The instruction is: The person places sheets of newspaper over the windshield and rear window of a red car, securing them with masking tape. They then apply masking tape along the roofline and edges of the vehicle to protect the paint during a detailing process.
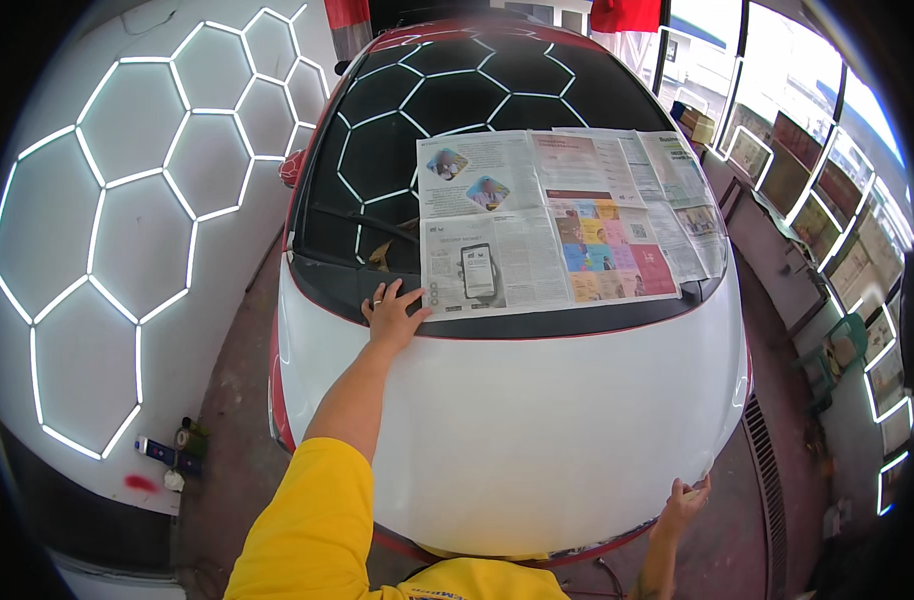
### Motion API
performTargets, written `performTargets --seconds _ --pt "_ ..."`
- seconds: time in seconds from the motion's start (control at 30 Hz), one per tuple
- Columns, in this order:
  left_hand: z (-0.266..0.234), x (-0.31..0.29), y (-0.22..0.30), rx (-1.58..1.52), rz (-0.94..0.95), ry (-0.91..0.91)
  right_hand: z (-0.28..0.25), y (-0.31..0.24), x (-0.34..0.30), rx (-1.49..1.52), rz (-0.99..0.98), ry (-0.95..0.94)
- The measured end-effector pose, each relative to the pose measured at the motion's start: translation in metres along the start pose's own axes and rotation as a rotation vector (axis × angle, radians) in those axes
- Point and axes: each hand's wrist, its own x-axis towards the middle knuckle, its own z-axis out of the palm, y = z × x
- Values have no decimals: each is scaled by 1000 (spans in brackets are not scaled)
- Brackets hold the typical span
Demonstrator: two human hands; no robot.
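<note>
A car with a white hood (537,420) and a red edge fills the middle. Newspaper sheets (522,245) lie spread over the lower part of its dark windshield (377,125), overlapping at the right. My left hand (391,314) reaches forward with fingers spread, at the hood's rear edge. Its fingertips lie on the black strip below the glass, right by the paper's lower left corner. Near the hood's right front edge, my right hand (683,502) is held low with its fingers curled together. Whatever is between those fingers is too small to make out.
Hexagonal light tubes (137,180) cover the left wall. Below them, bottles or cans (172,452) stand on the floor. On the right are a floor drain grate (767,490), a green chair (839,355) and boxes (695,122). The car's red side mirror (291,168) sticks out at left.
</note>
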Motion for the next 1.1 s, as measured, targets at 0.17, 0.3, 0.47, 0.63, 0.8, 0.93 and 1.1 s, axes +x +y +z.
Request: performTargets --seconds 0.17,0.3,0.47,0.63,0.8,0.93,1.1 --pt "6 -2 8 -24 -36 43 1 -23 -7 -79 -85 -7" --pt "6 -5 8 -12 -35 46 -2 -32 -18 -51 -12 -52" --pt "12 13 9 -22 -14 109 13 -28 2 116 -78 -31" --pt "-5 -7 48 69 -284 135 35 -79 48 188 -141 -75" --pt "10 -15 80 114 -433 147 94 -110 134 17 -292 -157" --pt "17 -10 84 94 -470 163 169 -125 242 -160 -491 -194" --pt "31 -6 74 109 -479 183 244 -152 336 -333 -551 -295"
